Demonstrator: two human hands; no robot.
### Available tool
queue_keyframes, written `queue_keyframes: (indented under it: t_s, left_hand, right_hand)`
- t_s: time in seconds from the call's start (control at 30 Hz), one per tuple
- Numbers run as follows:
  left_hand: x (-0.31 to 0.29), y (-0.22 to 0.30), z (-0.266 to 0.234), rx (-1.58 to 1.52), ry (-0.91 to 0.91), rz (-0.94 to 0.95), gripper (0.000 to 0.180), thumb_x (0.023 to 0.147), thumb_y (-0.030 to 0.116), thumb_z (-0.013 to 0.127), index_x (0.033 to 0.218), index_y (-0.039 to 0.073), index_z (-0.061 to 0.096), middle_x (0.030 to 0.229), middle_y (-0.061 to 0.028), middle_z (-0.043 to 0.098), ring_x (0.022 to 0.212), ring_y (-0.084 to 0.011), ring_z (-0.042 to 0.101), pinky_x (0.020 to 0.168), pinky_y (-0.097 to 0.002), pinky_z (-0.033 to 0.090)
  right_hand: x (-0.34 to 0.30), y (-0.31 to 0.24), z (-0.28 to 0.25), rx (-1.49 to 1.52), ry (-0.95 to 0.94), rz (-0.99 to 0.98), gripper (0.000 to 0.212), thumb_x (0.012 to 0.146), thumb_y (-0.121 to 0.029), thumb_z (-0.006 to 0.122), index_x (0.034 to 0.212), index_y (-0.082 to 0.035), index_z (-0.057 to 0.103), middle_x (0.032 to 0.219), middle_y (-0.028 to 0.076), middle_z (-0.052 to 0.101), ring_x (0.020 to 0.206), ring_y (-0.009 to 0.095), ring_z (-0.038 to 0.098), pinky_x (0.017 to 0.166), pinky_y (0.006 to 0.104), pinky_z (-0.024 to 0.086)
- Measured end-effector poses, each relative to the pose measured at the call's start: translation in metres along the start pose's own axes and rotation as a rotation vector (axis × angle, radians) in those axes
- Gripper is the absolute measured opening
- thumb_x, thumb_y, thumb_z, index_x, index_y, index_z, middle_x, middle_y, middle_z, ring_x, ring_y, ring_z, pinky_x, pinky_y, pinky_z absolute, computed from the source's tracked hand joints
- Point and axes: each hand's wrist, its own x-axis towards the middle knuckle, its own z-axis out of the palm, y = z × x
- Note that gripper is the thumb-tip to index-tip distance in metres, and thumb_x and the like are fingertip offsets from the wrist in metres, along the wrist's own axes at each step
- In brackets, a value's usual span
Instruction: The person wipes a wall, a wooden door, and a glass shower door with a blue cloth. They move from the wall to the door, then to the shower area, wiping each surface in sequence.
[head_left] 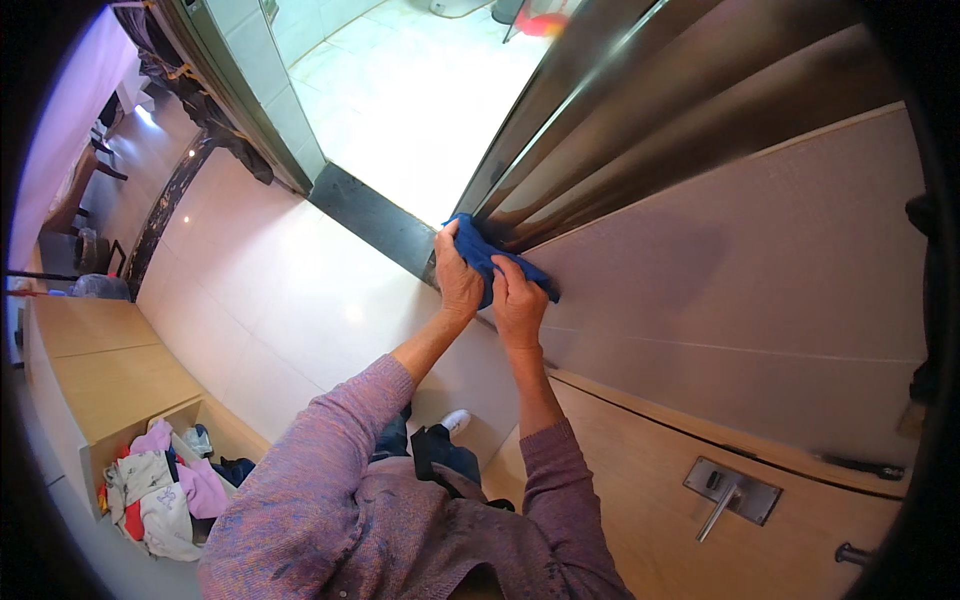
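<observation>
A blue cloth (pixel 478 250) is bunched between my two hands, near the bottom corner of a glossy dark brown ridged panel (pixel 620 130). My left hand (pixel 459 280) is closed on the cloth's left side, its thumb along the top edge. Close beside it, my right hand (pixel 519 308) grips the cloth's right part with bent fingers. Part of the cloth lies hidden under both hands. The cloth appears to touch the panel's edge by the doorway; its exact contact is covered.
A dark threshold (pixel 370 220) crosses the doorway to a bright tiled room. On the right are a pale wall (pixel 720 260) and a wooden door with a metal handle (pixel 722 500). An open drawer of clothes (pixel 165 490) juts out at lower left. Pale tiled floor (pixel 270 280) lies between.
</observation>
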Motion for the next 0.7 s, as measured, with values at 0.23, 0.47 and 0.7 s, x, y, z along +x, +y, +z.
queue_keyframes:
  t_s: [0.23,0.47,0.7]
  left_hand:
    - [-0.008,0.054,-0.003,-0.302,-0.014,-0.274,0.023,0.077,-0.001,0.051,0.100,0.001,0.047,0.085,-0.0061,0.049,0.072,-0.0140,0.048,0.067,-0.0247,0.042]
    - [0.040,0.242,-0.013,-0.551,-0.106,0.559,0.020,0.070,-0.008,0.059,0.088,0.000,0.055,0.076,-0.0092,0.050,0.062,-0.0158,0.053,0.057,-0.0233,0.044]
    - [0.036,0.297,0.005,-0.301,-0.043,0.930,0.029,0.065,-0.002,0.065,0.093,0.002,0.057,0.069,-0.0095,0.056,0.054,-0.0190,0.054,0.050,-0.0256,0.044]
  right_hand:
    - [0.012,-0.026,-0.049,0.442,0.156,0.263,0.014,0.081,-0.004,0.054,0.094,-0.003,0.060,0.089,0.008,0.063,0.079,0.015,0.058,0.071,0.0259,0.045]
    - [0.073,-0.087,-0.206,0.628,0.753,0.007,0.023,0.085,-0.006,0.048,0.105,0.003,0.055,0.106,0.013,0.057,0.095,0.018,0.053,0.085,0.0298,0.043]
    - [0.077,-0.077,-0.246,-0.146,0.745,-0.385,0.038,0.077,-0.009,0.063,0.112,0.001,0.053,0.109,0.013,0.058,0.098,0.021,0.057,0.086,0.0306,0.044]
